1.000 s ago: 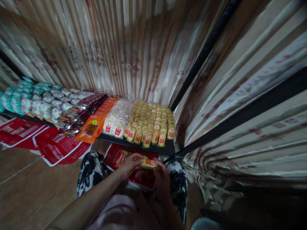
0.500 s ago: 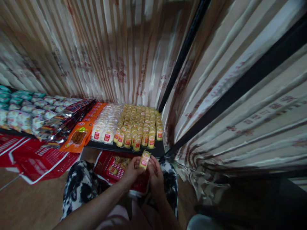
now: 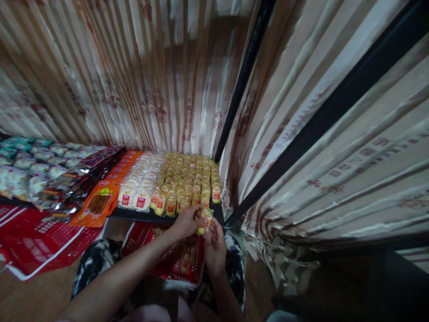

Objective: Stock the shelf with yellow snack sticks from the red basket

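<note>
Between my two hands is a small yellow wrapped snack cake (image 3: 205, 220) with a red and white label. My left hand (image 3: 189, 222) pinches it from the left and partly covers it. From below and the right, my right hand (image 3: 214, 241) grips its lower edge. Just beyond them, rows of the same yellow wrapped cakes (image 3: 184, 179) stand packed on a black shelf (image 3: 147, 216). Below my hands, a red basket (image 3: 134, 237) sits between my knees with several loose packets inside, partly hidden by my left arm.
Left of the cakes lie white round packets (image 3: 139, 179), orange packs (image 3: 98, 201), dark shiny packs (image 3: 80, 179) and white and teal packets (image 3: 33, 161). Another red basket (image 3: 43, 241) is at lower left. Black poles (image 3: 244, 80) and striped curtains (image 3: 167, 67) enclose the shelf.
The cake in my hands has turned and moved slightly toward the shelf, and my left hand now covers more of it. The whole view has shifted, with the shelf appearing farther left and lower.
</note>
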{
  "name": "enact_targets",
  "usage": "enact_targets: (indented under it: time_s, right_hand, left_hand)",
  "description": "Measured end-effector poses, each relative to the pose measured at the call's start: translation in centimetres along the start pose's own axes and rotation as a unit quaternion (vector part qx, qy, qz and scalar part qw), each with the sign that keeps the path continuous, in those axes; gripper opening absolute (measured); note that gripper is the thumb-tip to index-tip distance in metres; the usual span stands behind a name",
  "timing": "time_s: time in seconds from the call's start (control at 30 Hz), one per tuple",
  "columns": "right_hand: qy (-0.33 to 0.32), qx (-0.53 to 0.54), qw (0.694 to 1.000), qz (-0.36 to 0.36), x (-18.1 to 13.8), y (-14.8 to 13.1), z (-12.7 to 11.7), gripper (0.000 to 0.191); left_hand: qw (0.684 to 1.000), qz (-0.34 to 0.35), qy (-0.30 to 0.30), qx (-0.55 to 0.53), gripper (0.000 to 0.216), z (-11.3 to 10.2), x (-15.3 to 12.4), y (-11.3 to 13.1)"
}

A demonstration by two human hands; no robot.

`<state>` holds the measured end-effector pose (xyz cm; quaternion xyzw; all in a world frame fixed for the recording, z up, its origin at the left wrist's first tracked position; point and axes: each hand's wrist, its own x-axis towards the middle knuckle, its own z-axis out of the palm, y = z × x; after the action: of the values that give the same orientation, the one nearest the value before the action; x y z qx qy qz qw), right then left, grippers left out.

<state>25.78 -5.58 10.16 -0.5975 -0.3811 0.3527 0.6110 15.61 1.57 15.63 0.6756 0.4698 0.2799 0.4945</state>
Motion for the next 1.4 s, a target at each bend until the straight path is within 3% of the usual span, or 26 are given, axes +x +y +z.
enact_targets:
  time_s: [0.13,0.27,0.47,0.77,0.97,1.4]
  right_hand:
    - [0.052,-0.167,0.977,-0.125,0.6,-1.5,0.4,0.051]
    - [0.032,-0.228,0.957,-0.178,0.7,-2.0,1.1,0.052]
    - [0.040,-0.213,0.966,-0.144,1.7,-0.7,1.3,0.057]
    - [0.048,-0.174,0.981,-0.075,3.6,1.1,1.3,0.063]
    - [0.064,-0.179,0.978,-0.085,5.1,2.8,1.4,0.061]
    - [0.078,-0.182,0.977,-0.074,6.9,3.7,1.4,0.063]
  left_hand:
    - [0.992,0.027,0.028,0.120,0.038,-0.5,2.0,2.0]
    - [0.980,0.066,0.045,0.181,0.044,0.3,4.3,3.7]
    - [0.954,0.093,0.041,0.282,0.037,2.2,6.9,4.3]
    - [0.897,0.090,0.017,0.432,0.026,3.6,8.2,5.3]
    - [0.874,0.128,0.045,0.466,0.024,4.0,8.4,4.7]
    - [0.865,0.165,0.090,0.466,0.029,3.9,9.3,2.5]
